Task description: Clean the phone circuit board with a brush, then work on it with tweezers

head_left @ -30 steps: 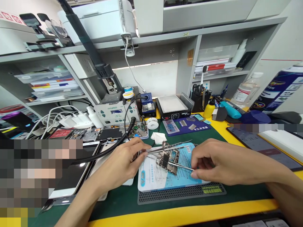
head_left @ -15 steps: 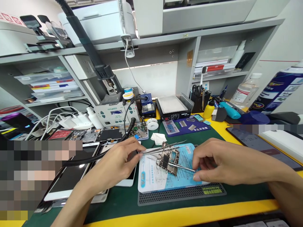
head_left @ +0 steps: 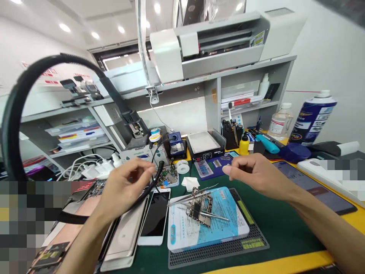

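My left hand [head_left: 125,186] is raised in front of the black hose [head_left: 154,182], its fingers curled toward the thumb with nothing seen in them. Over the mat's right side my right hand [head_left: 253,175] hovers, also closed with nothing visible in it. Between them lies a blue-and-white flat box [head_left: 228,232]. On it rest phone circuit boards [head_left: 196,211], bunched together. Metal tweezers [head_left: 216,216] lie across their right side, and another pair of slim tweezers [head_left: 182,199] crosses their upper edge. Neither hand touches these.
Beneath the box is a grey honeycomb pad [head_left: 205,260] on a green mat [head_left: 273,220]. To its left lie a white phone [head_left: 155,217] and gold phone backs [head_left: 125,232]. A heating plate [head_left: 203,142], a solder spool [head_left: 183,166] and a spray can [head_left: 312,118] stand behind.
Both hands have let go of the tweezers, which now lie on the boards. My hands have lifted and moved apart. The camera has tilted upward.
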The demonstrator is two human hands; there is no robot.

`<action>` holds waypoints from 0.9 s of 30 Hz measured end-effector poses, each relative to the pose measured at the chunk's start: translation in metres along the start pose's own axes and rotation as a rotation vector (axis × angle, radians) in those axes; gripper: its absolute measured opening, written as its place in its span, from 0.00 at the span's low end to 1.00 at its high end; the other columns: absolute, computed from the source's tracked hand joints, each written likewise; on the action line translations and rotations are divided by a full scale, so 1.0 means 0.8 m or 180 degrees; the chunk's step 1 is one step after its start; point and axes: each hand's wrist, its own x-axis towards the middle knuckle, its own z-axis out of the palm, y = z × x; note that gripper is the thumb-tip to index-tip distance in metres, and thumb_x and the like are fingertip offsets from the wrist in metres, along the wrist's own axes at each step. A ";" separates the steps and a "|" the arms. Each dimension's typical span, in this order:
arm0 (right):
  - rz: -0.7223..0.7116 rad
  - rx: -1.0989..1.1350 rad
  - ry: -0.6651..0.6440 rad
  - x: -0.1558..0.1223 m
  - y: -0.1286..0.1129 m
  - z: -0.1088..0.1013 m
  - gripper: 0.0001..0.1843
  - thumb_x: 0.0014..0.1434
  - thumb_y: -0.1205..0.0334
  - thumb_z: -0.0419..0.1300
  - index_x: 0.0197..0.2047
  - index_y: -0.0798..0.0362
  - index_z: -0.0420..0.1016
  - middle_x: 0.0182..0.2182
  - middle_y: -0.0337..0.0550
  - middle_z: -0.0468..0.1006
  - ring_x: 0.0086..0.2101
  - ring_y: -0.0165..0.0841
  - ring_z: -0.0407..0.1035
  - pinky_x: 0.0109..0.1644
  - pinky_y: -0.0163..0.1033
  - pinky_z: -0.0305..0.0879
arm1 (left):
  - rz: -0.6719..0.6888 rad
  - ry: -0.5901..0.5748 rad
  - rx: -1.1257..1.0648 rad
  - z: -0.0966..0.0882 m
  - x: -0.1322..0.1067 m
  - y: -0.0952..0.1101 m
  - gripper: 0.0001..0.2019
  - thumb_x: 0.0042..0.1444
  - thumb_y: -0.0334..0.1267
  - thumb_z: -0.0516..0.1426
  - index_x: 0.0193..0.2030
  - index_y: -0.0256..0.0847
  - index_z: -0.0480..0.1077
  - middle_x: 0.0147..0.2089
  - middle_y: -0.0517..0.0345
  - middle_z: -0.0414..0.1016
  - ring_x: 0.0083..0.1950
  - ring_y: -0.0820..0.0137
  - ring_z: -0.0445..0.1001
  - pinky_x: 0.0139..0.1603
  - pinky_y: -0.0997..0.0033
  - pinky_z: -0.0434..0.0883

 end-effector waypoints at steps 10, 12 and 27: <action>-0.0068 0.0115 0.0034 0.007 0.013 0.017 0.25 0.63 0.45 0.58 0.22 0.54 0.68 0.19 0.32 0.58 0.22 0.27 0.50 0.27 0.37 0.47 | 0.1128 -0.1086 0.2444 0.046 0.255 0.012 0.14 0.64 0.44 0.59 0.49 0.37 0.72 0.52 0.50 0.74 0.55 0.60 0.72 0.58 0.50 0.70; -0.0056 0.0111 0.0088 0.009 0.014 0.018 0.25 0.64 0.45 0.57 0.22 0.54 0.68 0.19 0.33 0.58 0.22 0.27 0.51 0.28 0.37 0.47 | 0.1153 -0.1356 0.2778 0.074 0.284 0.007 0.15 0.63 0.44 0.59 0.52 0.37 0.71 0.54 0.49 0.73 0.55 0.61 0.73 0.56 0.50 0.71; 0.0116 0.0230 0.0300 0.016 0.022 0.011 0.24 0.63 0.46 0.59 0.22 0.53 0.65 0.20 0.34 0.60 0.24 0.28 0.54 0.28 0.36 0.50 | 0.1081 -0.1717 0.2877 0.150 0.349 -0.046 0.17 0.64 0.43 0.59 0.56 0.38 0.69 0.55 0.49 0.73 0.51 0.63 0.75 0.51 0.54 0.75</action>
